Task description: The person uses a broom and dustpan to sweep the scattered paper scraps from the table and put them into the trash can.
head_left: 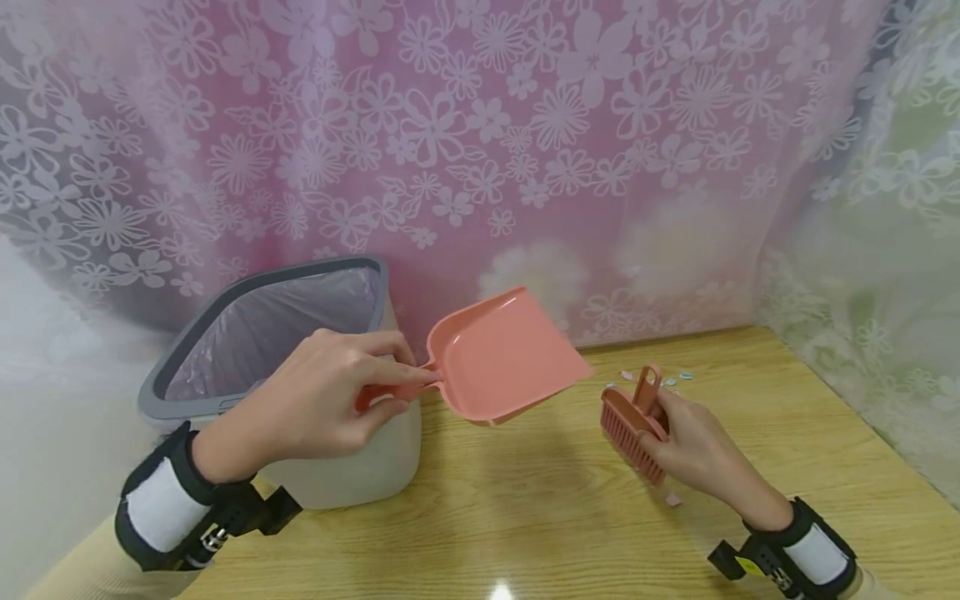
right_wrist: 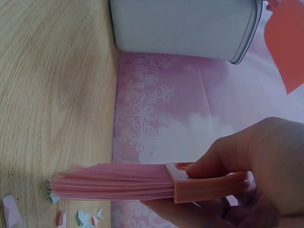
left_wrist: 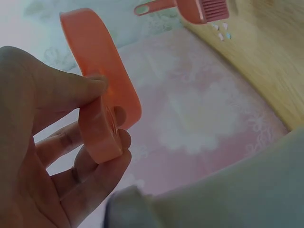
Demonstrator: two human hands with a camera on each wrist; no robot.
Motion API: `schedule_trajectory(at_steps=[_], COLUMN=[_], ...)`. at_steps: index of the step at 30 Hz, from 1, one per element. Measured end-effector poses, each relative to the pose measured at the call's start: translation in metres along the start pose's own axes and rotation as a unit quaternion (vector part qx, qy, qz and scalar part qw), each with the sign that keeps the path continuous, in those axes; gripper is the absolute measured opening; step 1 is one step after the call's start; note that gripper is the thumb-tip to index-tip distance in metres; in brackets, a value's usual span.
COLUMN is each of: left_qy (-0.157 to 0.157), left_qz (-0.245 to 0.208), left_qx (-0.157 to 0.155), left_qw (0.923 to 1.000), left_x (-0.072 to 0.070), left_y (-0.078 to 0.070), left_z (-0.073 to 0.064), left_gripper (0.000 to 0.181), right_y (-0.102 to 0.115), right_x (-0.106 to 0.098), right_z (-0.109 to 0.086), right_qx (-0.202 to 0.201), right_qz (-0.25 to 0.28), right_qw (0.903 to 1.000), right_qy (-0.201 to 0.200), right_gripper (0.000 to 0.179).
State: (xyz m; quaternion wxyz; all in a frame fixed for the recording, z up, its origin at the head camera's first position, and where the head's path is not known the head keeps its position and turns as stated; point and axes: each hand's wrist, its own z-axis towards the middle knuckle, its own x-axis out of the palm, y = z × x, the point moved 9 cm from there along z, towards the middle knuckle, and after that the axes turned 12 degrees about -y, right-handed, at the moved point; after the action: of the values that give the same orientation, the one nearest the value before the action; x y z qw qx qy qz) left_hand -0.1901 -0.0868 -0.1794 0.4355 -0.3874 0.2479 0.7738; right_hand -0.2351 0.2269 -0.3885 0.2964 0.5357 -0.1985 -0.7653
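Observation:
My left hand (head_left: 337, 392) grips the handle of a salmon-pink dustpan (head_left: 502, 358), held up beside the trash bin with its flat lip toward the right. In the left wrist view, thumb and fingers pinch the dustpan's handle (left_wrist: 99, 133). On the right, my right hand (head_left: 693, 442) holds a small pink hand brush (head_left: 633, 425) by its body, bristles pointing down toward the table. The bristles (right_wrist: 114, 183) show close to small paper scraps (right_wrist: 85, 218) in the right wrist view. Another pink scrap (head_left: 673, 499) lies just below the brush.
A trash bin (head_left: 352, 475) with a grey rim and a plastic liner stands at the left on the wooden table (head_left: 510, 517). Behind the table hangs a pink flowered curtain (head_left: 465, 167). Several pale blue and pink scraps lie near the table's back right.

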Motion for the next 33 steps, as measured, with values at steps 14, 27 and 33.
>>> schedule_trajectory(at_steps=[14,27,33], left_qy=[0.007,0.023,0.041], left_qz=[-0.037,-0.038,-0.029], left_qx=[-0.005,-0.033,-0.028], left_qw=[0.9993,0.9985,0.9984], left_x=[0.041,0.11,0.137], left_y=[-0.012,-0.004,-0.002], left_z=[-0.015,-0.041,-0.055], left_gripper=[0.046,0.042,0.042], right_y=[0.001,-0.001,-0.001], right_x=[-0.002,0.0,0.0], right_z=[-0.001,-0.001,-0.001], right_qx=[-0.002,0.01,0.011], right_qz=[0.002,0.008,0.009], right_qw=[1.0,0.9999,0.9999], right_qy=[-0.006,-0.001,0.0], right_gripper=[0.027,0.031,0.032])
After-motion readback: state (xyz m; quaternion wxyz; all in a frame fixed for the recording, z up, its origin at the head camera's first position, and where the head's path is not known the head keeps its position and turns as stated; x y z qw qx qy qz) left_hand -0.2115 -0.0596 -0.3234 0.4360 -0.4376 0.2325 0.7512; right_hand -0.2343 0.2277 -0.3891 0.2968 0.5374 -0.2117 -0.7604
